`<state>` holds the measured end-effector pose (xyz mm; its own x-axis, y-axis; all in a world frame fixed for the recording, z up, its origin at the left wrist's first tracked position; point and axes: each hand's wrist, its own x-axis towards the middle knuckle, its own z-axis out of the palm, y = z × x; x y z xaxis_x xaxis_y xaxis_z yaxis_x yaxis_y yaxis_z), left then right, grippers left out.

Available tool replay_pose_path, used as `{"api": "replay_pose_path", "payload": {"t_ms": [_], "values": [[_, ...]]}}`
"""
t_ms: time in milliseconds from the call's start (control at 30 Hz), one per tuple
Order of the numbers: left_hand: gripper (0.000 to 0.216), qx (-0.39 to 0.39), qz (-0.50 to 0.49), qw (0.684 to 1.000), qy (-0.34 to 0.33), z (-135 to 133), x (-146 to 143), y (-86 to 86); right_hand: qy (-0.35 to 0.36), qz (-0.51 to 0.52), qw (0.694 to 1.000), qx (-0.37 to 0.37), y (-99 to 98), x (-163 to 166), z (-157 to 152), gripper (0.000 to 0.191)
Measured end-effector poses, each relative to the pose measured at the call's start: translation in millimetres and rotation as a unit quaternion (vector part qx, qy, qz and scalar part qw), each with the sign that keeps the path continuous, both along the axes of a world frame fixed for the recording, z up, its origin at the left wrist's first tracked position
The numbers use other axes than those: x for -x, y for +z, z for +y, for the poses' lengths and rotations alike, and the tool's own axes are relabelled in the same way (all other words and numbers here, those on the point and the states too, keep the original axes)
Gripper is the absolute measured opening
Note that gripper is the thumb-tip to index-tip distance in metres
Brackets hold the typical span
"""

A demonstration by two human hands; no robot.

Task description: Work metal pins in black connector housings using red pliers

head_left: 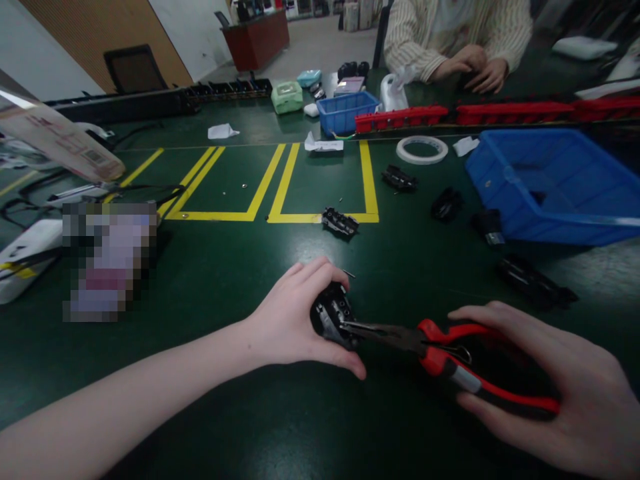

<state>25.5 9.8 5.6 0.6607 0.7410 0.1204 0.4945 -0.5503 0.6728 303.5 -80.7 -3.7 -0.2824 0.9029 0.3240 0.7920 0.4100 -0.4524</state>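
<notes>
My left hand (pixel 305 317) is wrapped round a small black plastic part (pixel 333 317) with metal bits and holes on its face, held low over the green table (pixel 220 393). From the right, my right hand (pixel 560 373) grips the red and black handles of long-nose pliers (pixel 430 340). The plier tips reach the face of the black part; whether they pinch a piece there I cannot tell. A thin metal pin (pixel 349 273) shows just beyond my left fingers. Farther off, a similar black part (pixel 340 223) lies by the yellow tape.
Several more black parts, one of them a long piece (pixel 535 281), lie near a large blue bin (pixel 560 227) on the right. A tape roll (pixel 421 150) and a smaller blue bin (pixel 347 113) stand behind. A blurred-out object (pixel 113 260) lies left. Another person's hands (pixel 473 67) rest across the table.
</notes>
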Motion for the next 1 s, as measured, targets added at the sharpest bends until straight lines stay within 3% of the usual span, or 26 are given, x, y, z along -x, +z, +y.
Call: {"api": "replay_pose_path", "payload": {"t_ms": [167,400,633,867,1000], "values": [[0.068,0.016,-0.009,1.0,-0.01,2.6,2.0,0.1,0.003,0.031,0.999,0.017,1.2,-0.3,3.5,0.044],[0.051,-0.031,-0.036,0.998,-0.028,4.4,4.6,0.7,-0.007,0.034,0.999,0.035,-0.6,-2.5,3.6,0.045],[0.047,-0.031,-0.046,0.997,-0.053,3.6,6.0,-0.9,-0.001,0.036,0.999,0.037,1.4,-1.3,3.6,0.045],[0.043,-0.01,-0.053,0.996,-0.065,5.9,8.5,0.9,-0.019,0.089,0.99,0.112,4.0,1.5,7.1,0.039],[0.038,-0.012,-0.049,0.997,-0.062,6.6,9.4,-1.0,-0.039,0.09,0.989,0.109,3.1,1.6,8.1,0.039]]}}
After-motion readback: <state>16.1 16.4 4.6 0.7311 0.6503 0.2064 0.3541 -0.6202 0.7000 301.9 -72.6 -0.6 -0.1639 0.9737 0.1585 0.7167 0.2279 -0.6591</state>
